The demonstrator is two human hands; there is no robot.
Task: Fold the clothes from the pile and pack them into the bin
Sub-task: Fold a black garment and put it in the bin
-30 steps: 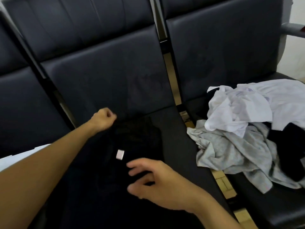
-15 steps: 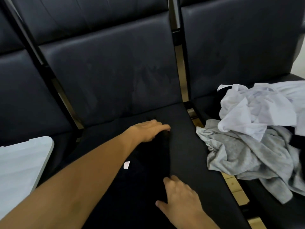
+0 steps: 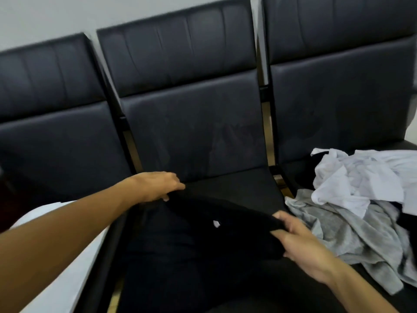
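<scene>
Left hand (image 3: 158, 186) and right hand (image 3: 300, 240) each pinch an edge of the black garment (image 3: 203, 233) on the middle seat (image 3: 237, 188); pile (image 3: 361, 204) of white and grey clothes on the right seat.

Black garment (image 3: 203, 222), white tag (image 3: 216, 223); white shirt (image 3: 352, 184), grey top (image 3: 352, 231); black seats (image 3: 191, 132).

Garment (image 3: 203, 240) lies on the middle seat (image 3: 237, 188); pile (image 3: 361, 211) apparently on the right.
</scene>
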